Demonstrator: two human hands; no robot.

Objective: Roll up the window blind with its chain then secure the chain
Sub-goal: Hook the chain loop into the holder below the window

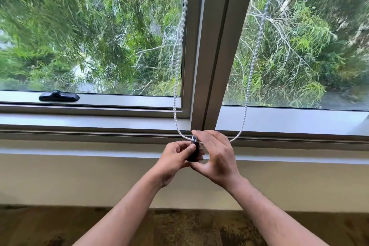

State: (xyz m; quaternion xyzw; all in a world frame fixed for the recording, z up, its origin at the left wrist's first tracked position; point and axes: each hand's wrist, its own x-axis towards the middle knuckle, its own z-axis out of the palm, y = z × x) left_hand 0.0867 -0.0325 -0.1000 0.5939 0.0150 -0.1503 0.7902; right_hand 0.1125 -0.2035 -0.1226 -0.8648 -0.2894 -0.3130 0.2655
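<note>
Two hands meet in front of the window sill (279,157), just below the middle post of the window frame (211,46). The left hand (175,161) has its grip pressed on a small dark clip (194,151), thumb on its side. The right hand (216,159) pinches the same clip from above and below. The white bead chain (180,46) hangs as a loop in front of the glass, and its lowest part passes through the clip's top. A black window handle (59,97) lies on the left frame.
</note>
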